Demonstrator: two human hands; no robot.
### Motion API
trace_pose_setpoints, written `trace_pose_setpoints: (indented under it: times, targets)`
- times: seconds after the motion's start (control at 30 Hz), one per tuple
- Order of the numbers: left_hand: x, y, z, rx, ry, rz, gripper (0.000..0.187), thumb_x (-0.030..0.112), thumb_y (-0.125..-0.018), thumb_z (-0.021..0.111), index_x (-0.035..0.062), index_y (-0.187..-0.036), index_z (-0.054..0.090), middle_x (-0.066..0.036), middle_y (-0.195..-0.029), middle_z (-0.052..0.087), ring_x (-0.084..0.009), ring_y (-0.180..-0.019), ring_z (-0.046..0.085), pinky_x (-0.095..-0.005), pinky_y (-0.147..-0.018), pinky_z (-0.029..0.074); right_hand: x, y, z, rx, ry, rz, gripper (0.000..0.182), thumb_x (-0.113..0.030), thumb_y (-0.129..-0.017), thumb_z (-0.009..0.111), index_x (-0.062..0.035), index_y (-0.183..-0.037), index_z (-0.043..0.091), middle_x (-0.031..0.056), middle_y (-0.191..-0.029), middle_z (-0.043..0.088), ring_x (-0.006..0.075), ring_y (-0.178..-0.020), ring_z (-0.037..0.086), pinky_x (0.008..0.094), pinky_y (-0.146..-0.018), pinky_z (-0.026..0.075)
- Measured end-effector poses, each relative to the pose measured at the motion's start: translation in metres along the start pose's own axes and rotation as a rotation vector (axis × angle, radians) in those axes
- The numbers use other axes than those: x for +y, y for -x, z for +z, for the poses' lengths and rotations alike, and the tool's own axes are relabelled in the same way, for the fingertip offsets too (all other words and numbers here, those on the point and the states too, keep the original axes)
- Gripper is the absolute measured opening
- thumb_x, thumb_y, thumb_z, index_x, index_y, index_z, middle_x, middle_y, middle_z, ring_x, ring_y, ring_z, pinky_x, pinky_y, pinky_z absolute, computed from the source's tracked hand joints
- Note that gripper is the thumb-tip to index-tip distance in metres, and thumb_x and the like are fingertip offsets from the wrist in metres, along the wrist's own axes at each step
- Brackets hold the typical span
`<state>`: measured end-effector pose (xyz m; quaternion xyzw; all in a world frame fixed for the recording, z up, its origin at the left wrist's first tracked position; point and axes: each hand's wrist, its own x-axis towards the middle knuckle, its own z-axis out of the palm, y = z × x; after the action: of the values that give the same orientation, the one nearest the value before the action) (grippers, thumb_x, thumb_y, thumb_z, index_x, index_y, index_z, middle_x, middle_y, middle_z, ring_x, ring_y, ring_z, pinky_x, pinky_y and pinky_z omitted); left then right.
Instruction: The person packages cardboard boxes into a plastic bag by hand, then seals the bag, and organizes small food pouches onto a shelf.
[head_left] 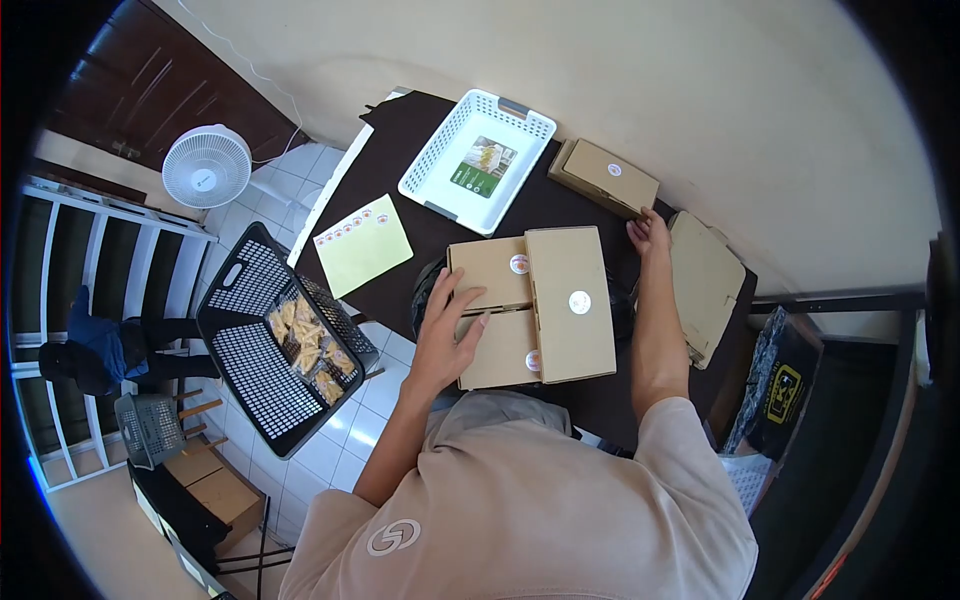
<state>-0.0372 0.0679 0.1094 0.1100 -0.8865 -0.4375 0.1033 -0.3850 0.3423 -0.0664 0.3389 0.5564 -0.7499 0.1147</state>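
My left hand (pixel 443 335) rests with fingers spread on two small closed cardboard boxes (pixel 490 277) lying side by side. Against them is a larger cardboard box (pixel 572 335) with a round white sticker on its lid; the smaller boxes carry round stickers too. At the right, my right hand (pixel 650 232) has its fingers curled at the near corner of a long cardboard box (pixel 612 182), which sits by the wall. Part of that grip is hidden.
A white plastic basket (pixel 468 205) with a printed label and a sticker sheet (pixel 364 245) lie on the dark table (pixel 400 130). Flattened cardboard (pixel 705 285) is at right. A black crate (pixel 235 330) holds several snack packs (pixel 308 340). A fan (pixel 207 168) and another person (pixel 100 340) are at left.
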Motion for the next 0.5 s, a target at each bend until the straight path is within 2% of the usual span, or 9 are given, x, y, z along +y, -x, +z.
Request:
trace_pose_setpoints:
  times: [0.1,0.17,0.2,0.27,0.3,0.47,0.5]
  targets:
    - [-0.003,-0.003,-0.009,0.07,0.033,0.013,0.032,0.006,-0.084,0.065,0.0054,-0.117,0.061,-0.019,-0.14,0.044,-0.0385,-0.138,0.032,-0.044,-0.11,0.031,-0.008,0.003,-0.011,-0.068,-0.165,0.063,0.034,-0.014,-0.082,0.07,0.0046,-0.107,0.055,0.019,-0.105,0.058,0.0308,-0.091,0.06,0.0407,-0.081,0.058]
    - [0.001,-0.005,-0.017,0.156,0.051,0.033,0.031,0.003,-0.084,0.064,0.0033,-0.115,0.061,-0.019,-0.134,0.05,-0.0377,-0.133,0.04,-0.0435,-0.108,0.034,-0.017,0.025,-0.016,-0.214,-0.268,-0.077,0.03,-0.013,-0.083,0.069,0.0046,-0.103,0.055,0.016,-0.101,0.058,0.0315,-0.092,0.061,0.0447,-0.088,0.056]
    - [0.004,-0.007,-0.023,0.159,0.054,0.037,0.031,0.003,-0.084,0.064,0.0033,-0.115,0.061,-0.019,-0.134,0.05,-0.0377,-0.133,0.04,-0.0435,-0.108,0.034,-0.025,0.038,-0.017,-0.216,-0.269,-0.082,0.03,-0.013,-0.083,0.069,0.0046,-0.103,0.055,0.016,-0.101,0.058,0.0315,-0.092,0.061,0.0447,-0.088,0.056]
    - [0.006,-0.011,-0.037,0.223,0.079,0.026,0.03,0.002,-0.083,0.064,0.0028,-0.113,0.062,-0.019,-0.131,0.053,-0.0367,-0.131,0.044,-0.0424,-0.107,0.035,-0.046,0.072,-0.017,-0.323,-0.383,-0.225,0.027,-0.01,-0.084,0.068,0.0055,-0.102,0.055,0.0152,-0.098,0.059,0.0332,-0.096,0.063,0.0506,-0.094,0.053]
    - [0.006,-0.014,-0.042,0.267,0.138,0.028,0.029,0.002,-0.083,0.065,0.0025,-0.112,0.063,-0.019,-0.129,0.055,-0.036,-0.129,0.046,-0.0412,-0.106,0.036,-0.054,0.08,-0.02,-0.403,-0.421,-0.249,0.023,-0.009,-0.087,0.064,0.0057,-0.102,0.055,0.0157,-0.098,0.062,0.0327,-0.1,0.063,0.0522,-0.095,0.052]
    - [0.033,-0.033,-0.078,0.298,0.635,0.005,0.032,0.007,-0.096,0.053,0.0007,-0.127,0.05,-0.014,-0.129,0.052,-0.0209,-0.122,0.05,-0.0327,-0.097,0.044,-0.112,0.202,0.004,-0.531,-0.387,-0.468,0.02,-0.014,-0.092,0.057,0.0031,-0.102,0.057,0.0153,-0.103,0.064,0.0287,-0.096,0.065,0.0469,-0.092,0.054]
    - [0.032,-0.038,-0.084,0.285,0.598,0.089,0.045,0.014,-0.097,0.054,0.0013,-0.137,0.038,-0.017,-0.132,0.049,-0.0223,-0.122,0.049,-0.0333,-0.095,0.045,-0.118,0.222,0.009,-0.584,-0.36,-0.5,0.02,-0.014,-0.092,0.056,0.0026,-0.104,0.057,0.0151,-0.104,0.064,0.0283,-0.097,0.065,0.0455,-0.09,0.054]
